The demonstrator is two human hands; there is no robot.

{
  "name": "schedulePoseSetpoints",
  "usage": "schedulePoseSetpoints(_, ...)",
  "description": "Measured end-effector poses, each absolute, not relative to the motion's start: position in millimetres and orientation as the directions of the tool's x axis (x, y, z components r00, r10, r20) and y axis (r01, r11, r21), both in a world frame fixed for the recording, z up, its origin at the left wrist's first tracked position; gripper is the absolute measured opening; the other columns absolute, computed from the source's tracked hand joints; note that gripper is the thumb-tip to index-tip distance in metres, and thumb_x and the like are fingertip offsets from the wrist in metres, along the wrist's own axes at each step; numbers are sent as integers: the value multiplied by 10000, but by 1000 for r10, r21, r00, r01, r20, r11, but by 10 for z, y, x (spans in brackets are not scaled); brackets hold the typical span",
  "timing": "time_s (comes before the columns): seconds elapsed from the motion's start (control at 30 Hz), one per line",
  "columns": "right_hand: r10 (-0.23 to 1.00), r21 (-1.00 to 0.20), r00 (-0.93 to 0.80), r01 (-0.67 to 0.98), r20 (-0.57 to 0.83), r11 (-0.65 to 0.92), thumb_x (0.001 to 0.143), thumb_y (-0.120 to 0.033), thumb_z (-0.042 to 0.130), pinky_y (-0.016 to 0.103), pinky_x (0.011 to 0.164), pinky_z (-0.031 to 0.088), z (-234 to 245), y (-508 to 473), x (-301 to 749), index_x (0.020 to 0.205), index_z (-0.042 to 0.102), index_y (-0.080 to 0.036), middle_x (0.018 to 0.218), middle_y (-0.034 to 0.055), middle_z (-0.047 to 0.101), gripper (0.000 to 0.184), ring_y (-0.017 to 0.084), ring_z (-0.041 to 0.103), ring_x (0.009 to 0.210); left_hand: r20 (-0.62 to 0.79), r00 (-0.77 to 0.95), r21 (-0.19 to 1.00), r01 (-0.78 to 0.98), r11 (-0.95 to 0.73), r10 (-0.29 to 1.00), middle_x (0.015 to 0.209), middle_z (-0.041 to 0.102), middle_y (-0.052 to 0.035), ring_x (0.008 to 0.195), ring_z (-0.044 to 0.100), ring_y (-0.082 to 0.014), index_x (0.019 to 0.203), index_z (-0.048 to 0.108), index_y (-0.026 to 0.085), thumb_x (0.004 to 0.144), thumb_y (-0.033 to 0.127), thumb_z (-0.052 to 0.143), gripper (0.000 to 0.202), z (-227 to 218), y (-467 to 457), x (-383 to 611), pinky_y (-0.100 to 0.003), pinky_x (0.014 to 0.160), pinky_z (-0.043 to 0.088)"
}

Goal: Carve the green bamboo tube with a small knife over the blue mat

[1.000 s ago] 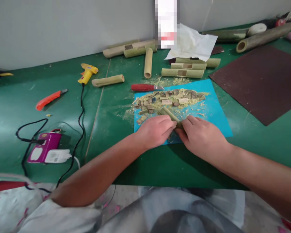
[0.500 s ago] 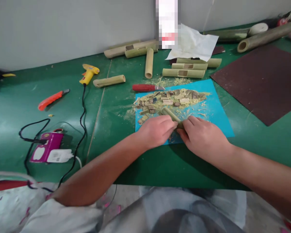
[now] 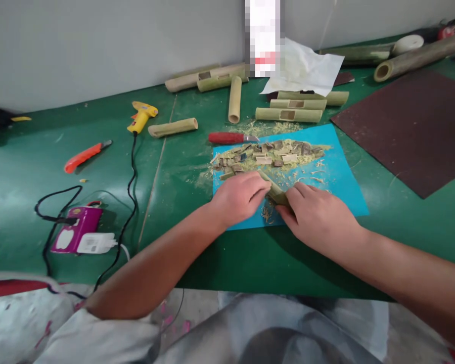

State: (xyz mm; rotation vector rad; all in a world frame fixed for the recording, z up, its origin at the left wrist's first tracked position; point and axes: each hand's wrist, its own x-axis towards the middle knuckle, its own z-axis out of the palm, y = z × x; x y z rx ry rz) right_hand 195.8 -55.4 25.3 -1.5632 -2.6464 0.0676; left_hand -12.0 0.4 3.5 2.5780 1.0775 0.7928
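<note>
A short bamboo tube [image 3: 276, 193] is held at a slant over the blue sheet [image 3: 349, 187]. My right hand [image 3: 320, 212] is closed around its lower right end. My left hand [image 3: 240, 198] lies against the upper left part with fingers pinched together; whatever they grip is hidden. Just beyond the hands, a pile of bamboo chips and shavings [image 3: 263, 160] covers the sheet. A knife with a red handle [image 3: 227, 137] lies at the sheet's far edge. Fine curled shavings [image 3: 267, 213] are scattered below the tube.
Bamboo tubes with cut windows [image 3: 288, 115] lie behind the sheet, near a crumpled white paper [image 3: 307, 68]. A brown sheet [image 3: 413, 131] is at right. At left are a yellow glue gun [image 3: 142, 116], an orange cutter [image 3: 84, 157] and a purple power strip [image 3: 81, 225] with cables.
My left hand has slid up and left along the bamboo tube, away from my right hand, baring more of its middle. My right hand keeps its hold. The view has shifted slightly.
</note>
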Motion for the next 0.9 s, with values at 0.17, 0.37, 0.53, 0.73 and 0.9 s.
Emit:
schedulePoseSetpoints(0.17,879,-88,-475,875,41,477,944,-288,560,320,572,315,243,-558,1954,817,657,-133,781,95,650,222,215,604,712,414,556,400,600,-693,721,765,659,-17,711,611,-123,840,671,155,979,192,557,184,42,5,-139,-230,668,469)
schedulePoseSetpoints(0.37,883,-99,-468,877,38,470,941,-285,559,312,572,308,247,-557,1950,810,656,-137,777,92,649,220,209,599,717,418,527,408,619,-672,740,726,638,-14,679,591,-116,776,649,152,984,218,544,243,45,-36,-104,-228,646,455)
schedulePoseSetpoints(0.53,885,-118,-464,877,46,466,945,-286,554,316,581,307,231,-556,1956,811,658,-137,781,95,649,226,204,586,707,365,584,419,593,-688,725,753,649,-16,685,594,-120,841,664,166,1004,240,500,244,55,-132,-35,-235,647,460)
schedulePoseSetpoints(0.73,870,-136,-486,859,82,493,948,-270,520,310,594,301,207,-549,1976,801,646,-147,766,93,639,229,192,552,698,329,645,405,563,-720,690,716,620,-9,672,575,-122,785,642,167,1022,258,476,303,58,-144,-15,-237,637,449)
schedulePoseSetpoints(0.9,861,-130,-494,852,120,507,936,-262,534,312,581,300,187,-554,1988,793,645,-149,754,86,633,213,191,548,681,328,658,383,563,-732,677,721,619,-19,667,566,-130,775,645,163,1022,253,465,318,50,-171,-17,-252,628,445)
